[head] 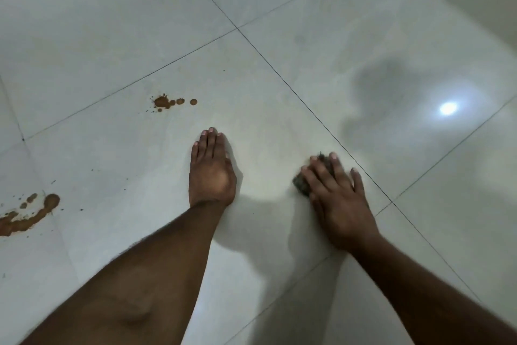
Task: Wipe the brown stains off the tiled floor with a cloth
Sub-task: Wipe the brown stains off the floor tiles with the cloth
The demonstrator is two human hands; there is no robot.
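Observation:
My left hand (211, 174) lies flat on the pale tiled floor (112, 45), fingers straight and together, holding nothing. My right hand (338, 193) presses a small dark cloth (302, 186) onto the tile to its right, fingers spread over it; most of the cloth is hidden under the palm. A cluster of brown stain drops (167, 102) sits on the tile ahead and left of my left hand. A longer brown smear with splashes (30, 214) lies at the far left edge.
Dark grout lines (307, 105) cross the glossy tiles. A bright light reflection (448, 108) and a shadow fall on the floor to the right. A wall base runs along the top right.

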